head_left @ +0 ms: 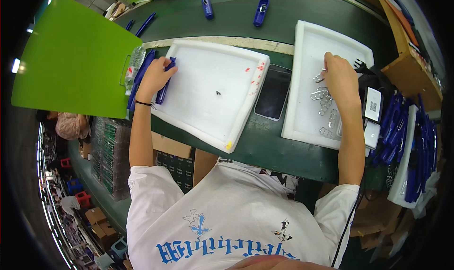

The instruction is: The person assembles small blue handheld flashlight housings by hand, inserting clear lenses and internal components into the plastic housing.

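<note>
At the left edge of a white foam tray [198, 100], my left hand [155, 76] is closed around a long blue plastic housing [163, 91]. Another blue housing [137, 83] lies just left of that hand. My right hand [341, 74] is over a second white foam tray [302, 100], its fingers pinched on a small shiny clear part [319, 76] with holes. Several similar shiny parts [324, 102] lie in this tray below the fingers. A tiny black piece [218, 93] rests in the left tray.
Between the trays lies a dark phone [273, 91]. Two blue housings [207, 8] [261, 12] sit on the green belt beyond. A green panel [75, 57] rises at left. White boxes [372, 104] and piled blue housings [395, 121] are at right.
</note>
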{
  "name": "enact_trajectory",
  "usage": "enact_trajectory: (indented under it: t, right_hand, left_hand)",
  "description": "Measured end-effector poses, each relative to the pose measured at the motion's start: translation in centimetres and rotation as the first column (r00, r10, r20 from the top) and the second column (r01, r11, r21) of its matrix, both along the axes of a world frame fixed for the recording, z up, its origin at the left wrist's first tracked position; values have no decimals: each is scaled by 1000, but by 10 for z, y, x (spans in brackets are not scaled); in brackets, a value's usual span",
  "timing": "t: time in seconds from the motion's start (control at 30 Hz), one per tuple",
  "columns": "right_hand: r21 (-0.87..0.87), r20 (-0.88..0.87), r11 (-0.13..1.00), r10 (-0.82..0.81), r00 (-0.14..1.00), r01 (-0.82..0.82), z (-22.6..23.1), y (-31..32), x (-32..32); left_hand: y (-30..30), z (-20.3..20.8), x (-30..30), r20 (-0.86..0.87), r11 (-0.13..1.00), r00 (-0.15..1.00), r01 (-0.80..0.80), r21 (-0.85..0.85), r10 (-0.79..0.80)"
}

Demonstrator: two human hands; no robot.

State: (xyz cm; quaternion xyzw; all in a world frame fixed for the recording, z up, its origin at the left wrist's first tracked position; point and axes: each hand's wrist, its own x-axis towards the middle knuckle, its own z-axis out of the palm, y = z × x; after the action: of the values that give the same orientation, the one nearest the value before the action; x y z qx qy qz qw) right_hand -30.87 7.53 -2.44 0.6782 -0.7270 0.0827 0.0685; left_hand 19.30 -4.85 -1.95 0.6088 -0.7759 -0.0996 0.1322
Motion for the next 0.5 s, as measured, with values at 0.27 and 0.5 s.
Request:
enact_trajectory:
  t: [0.27,0.5]
  right_hand:
    - [-167,442,975,204,874,-143,9,-10,29]
    - [-110,952,950,185,244,-291,15,-3,59]
  left_hand:
    - [21,-23,13,0,987,987,-161,1,161]
    - [21,-20,-37,-313,985,950,31,171,24]
